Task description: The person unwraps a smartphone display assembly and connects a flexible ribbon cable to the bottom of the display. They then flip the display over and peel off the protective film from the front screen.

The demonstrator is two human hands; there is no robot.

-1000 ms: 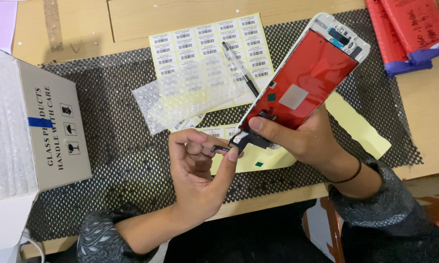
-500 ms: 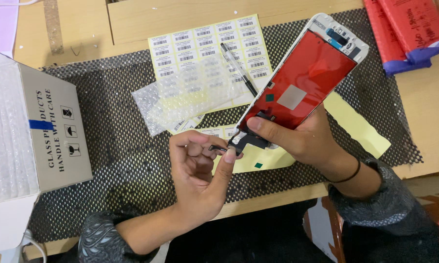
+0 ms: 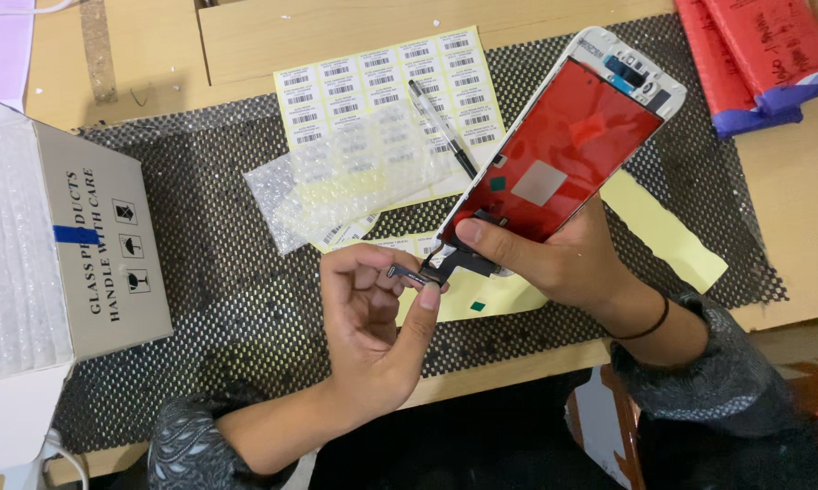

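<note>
Little has shifted since a moment ago: the left hand (image 3: pixel 373 318) still pinches the black flex cable (image 3: pixel 415 272) between thumb and fingers, while the right hand (image 3: pixel 554 263) stays clamped around the phone screen panel (image 3: pixel 563 145), tilted above the black mesh mat (image 3: pixel 209 272), right of the cardboard box (image 3: pixel 100 245).

Cardboard box (image 3: pixel 100 245) left on mesh mat (image 3: pixel 227 272); label sheet (image 3: pixel 382 82) behind bubble bag (image 3: pixel 336 186); wrapped packs (image 3: pixel 754 54) far right.

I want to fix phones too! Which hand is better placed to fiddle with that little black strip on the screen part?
Probably the left hand: its fingertips already pinch the black strip, while the right hand grips the red-backed screen part.
</note>
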